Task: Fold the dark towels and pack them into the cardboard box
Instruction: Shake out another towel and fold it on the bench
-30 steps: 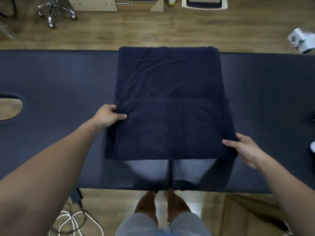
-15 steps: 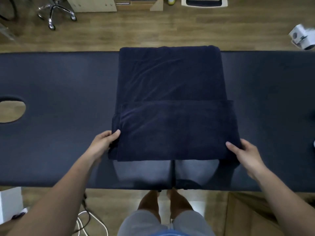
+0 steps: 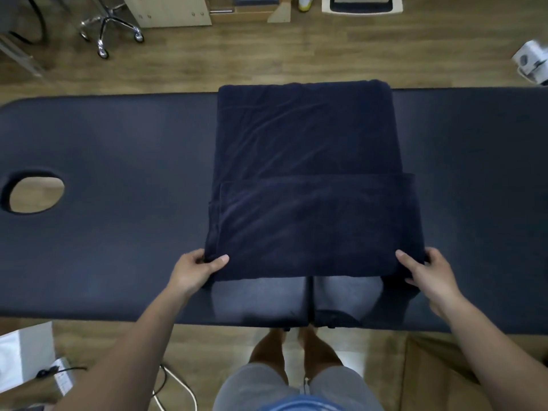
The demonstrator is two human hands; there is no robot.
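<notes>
Dim, soft overhead light leaves a pale sheen on the dark surface (image 3: 118, 262); wide-angle distortion bows the edges, corners slightly blurred.

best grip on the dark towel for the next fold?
Probably the two near corners of the dark towel, from the near side. The folded edge there lies straight, and the left hand and right hand already pinch them, thumbs on top.

A wood-plank floor (image 3: 267, 63) surrounds the dark padded tabletop (image 3: 118, 161); a chrome chair base (image 3: 109, 28) stands beside pale cabinets (image 3: 172, 11).
</notes>
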